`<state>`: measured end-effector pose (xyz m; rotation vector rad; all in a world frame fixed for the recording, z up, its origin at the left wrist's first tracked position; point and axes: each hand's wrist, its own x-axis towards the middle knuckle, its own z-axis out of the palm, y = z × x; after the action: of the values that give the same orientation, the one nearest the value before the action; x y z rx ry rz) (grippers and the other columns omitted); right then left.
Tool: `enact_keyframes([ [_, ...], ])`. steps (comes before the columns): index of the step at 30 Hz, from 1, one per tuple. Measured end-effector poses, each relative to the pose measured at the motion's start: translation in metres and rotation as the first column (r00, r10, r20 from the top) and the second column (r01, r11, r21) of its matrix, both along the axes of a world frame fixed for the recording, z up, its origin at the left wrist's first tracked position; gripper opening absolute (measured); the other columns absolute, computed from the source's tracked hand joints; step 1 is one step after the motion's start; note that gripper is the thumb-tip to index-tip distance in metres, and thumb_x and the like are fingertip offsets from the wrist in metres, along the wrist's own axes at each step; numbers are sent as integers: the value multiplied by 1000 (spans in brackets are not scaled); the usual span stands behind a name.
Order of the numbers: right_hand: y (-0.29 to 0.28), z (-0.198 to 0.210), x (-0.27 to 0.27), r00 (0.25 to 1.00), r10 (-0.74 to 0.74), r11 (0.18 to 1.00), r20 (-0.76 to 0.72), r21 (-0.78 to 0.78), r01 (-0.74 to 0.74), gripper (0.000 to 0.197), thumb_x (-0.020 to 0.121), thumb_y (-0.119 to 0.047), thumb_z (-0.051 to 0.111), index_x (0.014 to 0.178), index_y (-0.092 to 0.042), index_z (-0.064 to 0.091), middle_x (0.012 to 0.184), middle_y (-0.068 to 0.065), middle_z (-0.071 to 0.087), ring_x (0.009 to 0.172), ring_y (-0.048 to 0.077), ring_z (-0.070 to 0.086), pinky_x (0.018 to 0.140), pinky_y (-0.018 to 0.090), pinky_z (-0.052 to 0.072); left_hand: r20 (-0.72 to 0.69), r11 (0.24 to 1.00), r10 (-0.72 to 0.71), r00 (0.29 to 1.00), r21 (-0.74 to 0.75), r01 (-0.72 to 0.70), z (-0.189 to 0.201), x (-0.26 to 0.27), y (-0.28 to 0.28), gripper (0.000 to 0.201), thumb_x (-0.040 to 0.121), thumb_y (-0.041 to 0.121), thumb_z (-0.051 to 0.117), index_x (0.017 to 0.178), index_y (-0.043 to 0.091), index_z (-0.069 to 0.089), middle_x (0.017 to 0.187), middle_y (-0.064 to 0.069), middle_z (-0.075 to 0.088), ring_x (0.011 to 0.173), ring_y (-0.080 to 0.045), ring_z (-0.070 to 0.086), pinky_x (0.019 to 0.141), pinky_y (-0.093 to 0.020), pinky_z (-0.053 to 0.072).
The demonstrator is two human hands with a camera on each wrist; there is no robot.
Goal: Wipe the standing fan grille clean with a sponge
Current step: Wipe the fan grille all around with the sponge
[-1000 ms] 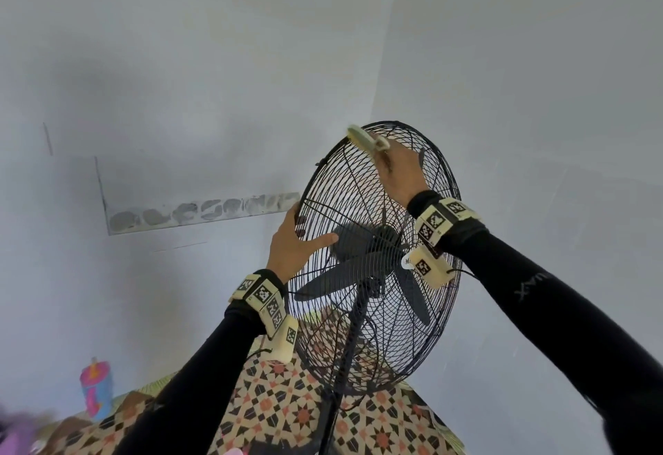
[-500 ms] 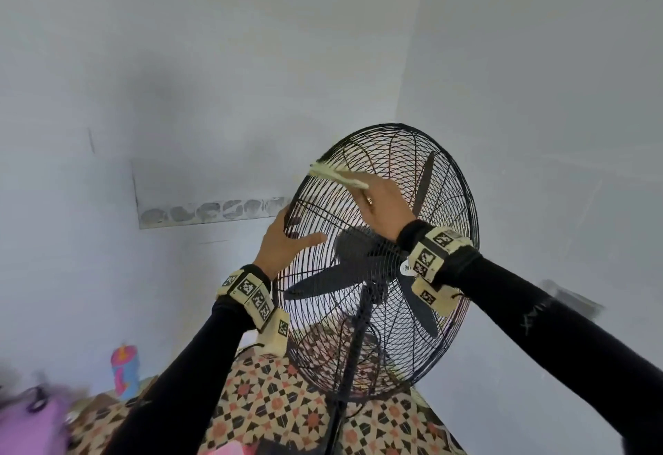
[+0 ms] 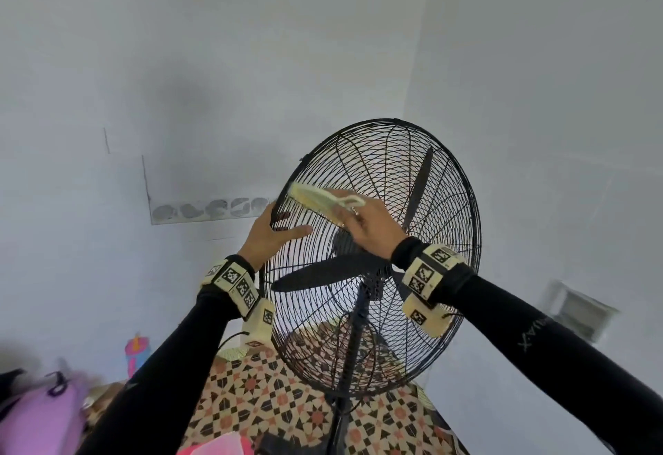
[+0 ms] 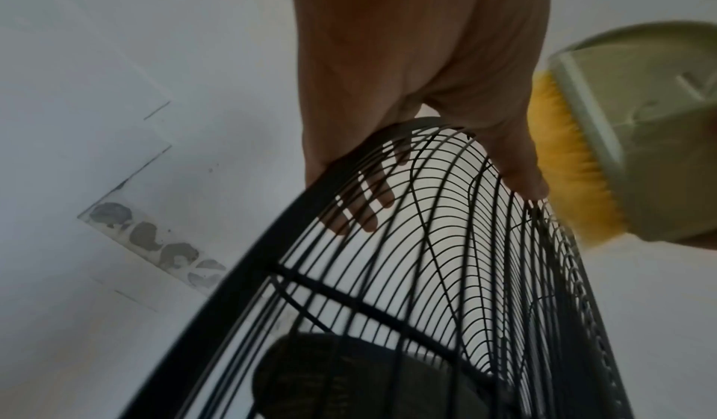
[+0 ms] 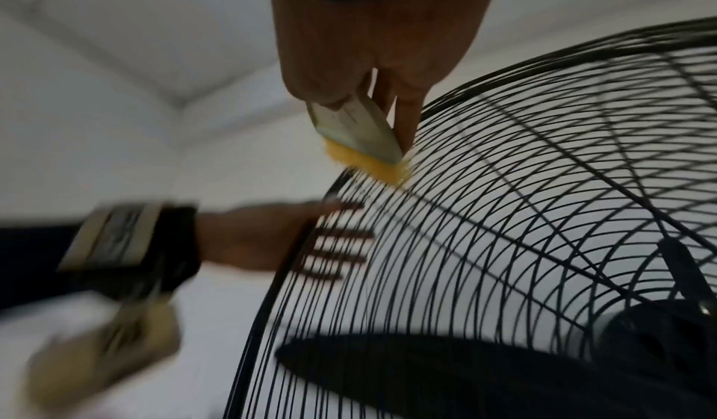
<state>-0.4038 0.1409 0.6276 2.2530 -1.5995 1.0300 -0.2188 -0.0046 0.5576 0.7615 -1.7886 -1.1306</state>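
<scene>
A black standing fan grille point(image 3: 391, 174) faces me, with dark blades behind its wires. My left hand point(image 3: 267, 235) holds its left rim, thumb across the front and fingers point(image 4: 361, 211) behind the wires. My right hand point(image 3: 369, 228) grips a pale cleaning brush point(image 3: 315, 198) with yellow bristles, not clearly a sponge. The bristles point(image 5: 368, 162) press on the upper left of the grille point(image 5: 543, 195), just above the left hand point(image 5: 252, 235). In the left wrist view the brush point(image 4: 640, 125) sits right beside the thumb.
The fan's black pole point(image 3: 353, 347) drops to a patterned cloth surface point(image 3: 258, 393). A purple bag point(image 3: 39, 422) and a pink-and-blue bottle point(image 3: 136, 350) sit low at left. White walls meet in a corner behind the fan; a wall box point(image 3: 574, 311) is at right.
My right hand has swept the brush from the grille's top edge down and left to its upper left side. The left hand has kept its hold on the rim.
</scene>
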Motion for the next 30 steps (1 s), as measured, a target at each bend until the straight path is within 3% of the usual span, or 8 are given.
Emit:
enact_keyframes([
  [2,0,15,-14,975,-57,979,216,-181,97,41,105,-33,45,143,-18,50,127,-1,60,92,8,64,69,19,57,26,999,21,999,-27,-20,2,0,1,103,65,62,91,150,25,44,137,4,59,127,-15,56,114,-46,43],
  [5,-4,34,-49,858,-173,878,483,-319,357,28,104,-32,49,126,-17,54,118,11,67,83,21,72,53,16,55,82,985,125,989,-130,-114,10,-9,3,106,75,50,90,158,24,31,152,-4,47,138,-24,47,118,-52,40],
  [10,-2,-9,-42,982,-152,979,115,-117,165,22,93,-4,62,91,-25,56,135,3,62,78,16,67,59,2,45,364,902,416,833,-285,-325,30,-42,18,151,56,78,86,164,17,0,168,-19,17,153,-42,22,116,-67,31],
  [13,12,-13,-34,997,75,996,21,38,-76,44,95,0,56,89,-42,47,122,-1,64,67,22,66,58,17,53,429,875,477,767,-318,-365,23,-45,17,158,52,67,94,163,22,-9,165,-20,17,150,-47,23,112,-73,33],
  [15,12,1,-40,997,-19,998,69,-52,23,47,97,-2,56,89,-47,45,121,5,68,61,23,65,52,24,56,417,871,483,770,-322,-371,19,-43,15,156,53,62,96,163,24,-7,163,-20,19,149,-48,24,111,-73,34],
  [20,-8,20,-46,937,-239,910,255,-278,308,15,94,0,60,99,-14,56,125,11,68,55,4,56,47,14,50,410,873,482,774,-301,-384,18,-38,14,155,53,61,97,163,24,-6,164,-21,20,149,-45,25,112,-71,32],
  [25,-6,-43,-20,989,-53,999,-135,-21,50,22,92,-2,63,89,-21,52,138,1,63,62,-8,51,63,1,44,395,870,487,779,-294,-395,17,-36,12,151,56,54,98,164,23,-3,164,-22,20,147,-47,27,111,-70,33],
  [30,5,-12,-33,973,-97,964,211,-223,145,18,97,-7,62,88,-21,56,125,9,70,52,14,61,45,21,53,377,874,479,792,-291,-390,16,-36,15,152,54,57,98,164,26,-3,163,-20,21,146,-46,26,111,-70,32],
])
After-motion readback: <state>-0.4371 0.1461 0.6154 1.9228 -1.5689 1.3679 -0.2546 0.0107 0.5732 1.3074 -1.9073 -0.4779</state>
